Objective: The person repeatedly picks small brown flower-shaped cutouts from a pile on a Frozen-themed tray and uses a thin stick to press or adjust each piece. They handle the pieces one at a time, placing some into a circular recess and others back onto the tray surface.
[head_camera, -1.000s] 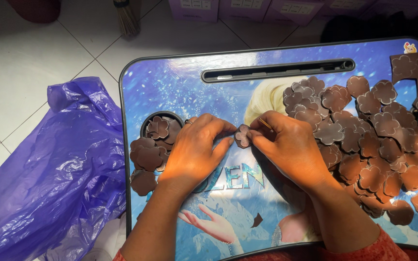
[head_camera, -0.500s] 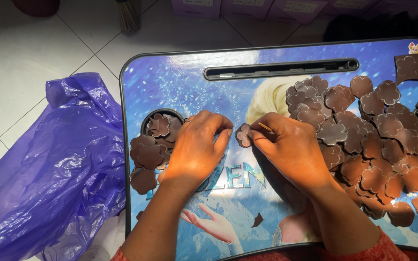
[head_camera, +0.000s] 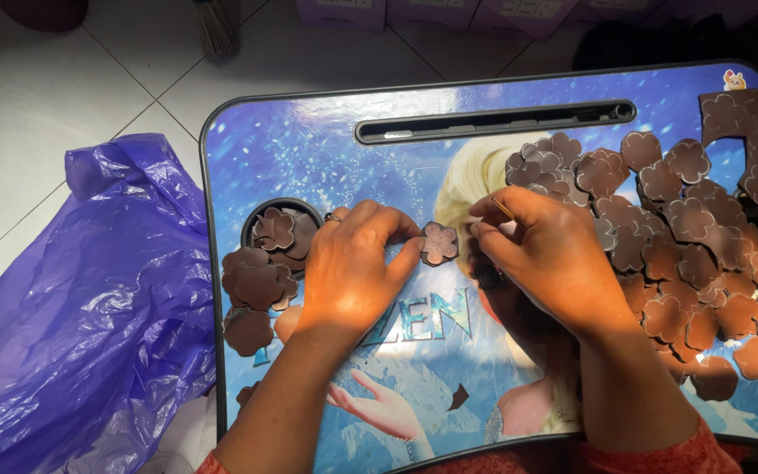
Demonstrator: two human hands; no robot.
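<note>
A small brown flower-shaped cutout (head_camera: 439,243) lies on the blue printed lap table (head_camera: 326,149), between my two hands. My left hand (head_camera: 353,263) rests on the table with its fingertips touching the cutout's left edge. My right hand (head_camera: 541,250) sits just right of it, fingers curled, pinching a thin stick-like tool (head_camera: 503,208). A big heap of the same brown cutouts (head_camera: 677,228) covers the table's right side. A smaller pile (head_camera: 256,285) lies by my left wrist, some pieces in the round cup recess (head_camera: 281,230).
A crumpled purple plastic bag (head_camera: 81,307) lies on the white tiled floor left of the table. A long slot (head_camera: 493,123) runs along the table's far side. Purple boxes (head_camera: 449,13) and a broom head (head_camera: 218,25) stand beyond.
My hands have drawn slightly apart, leaving the flower cutout more exposed between the fingertips. The piles have not moved.
</note>
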